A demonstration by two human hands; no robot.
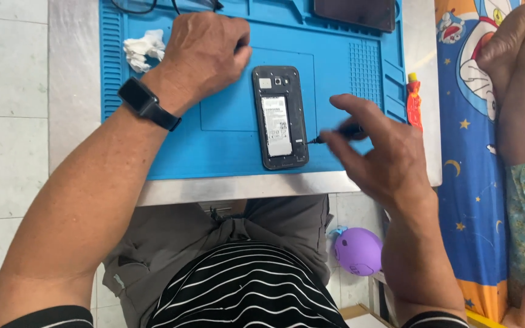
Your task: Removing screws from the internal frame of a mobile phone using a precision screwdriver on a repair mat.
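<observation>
A black phone [280, 118] with its back cover off lies on a blue work mat [214, 146], its white battery showing. My right hand [378, 152] holds a thin black screwdriver [341, 133] whose tip touches the phone's lower right edge. My left hand [205, 51] rests as a loose fist on the mat, just left of the phone's top. A black watch [147, 103] sits on that wrist.
A crumpled white tissue [143, 50] lies at the mat's left. A dark tablet [355, 13] is at the far right of the mat, a small red bottle [414, 102] beside it. Another person's legs [521, 91] rest on a cartoon blanket. A purple ball [358, 250] lies below.
</observation>
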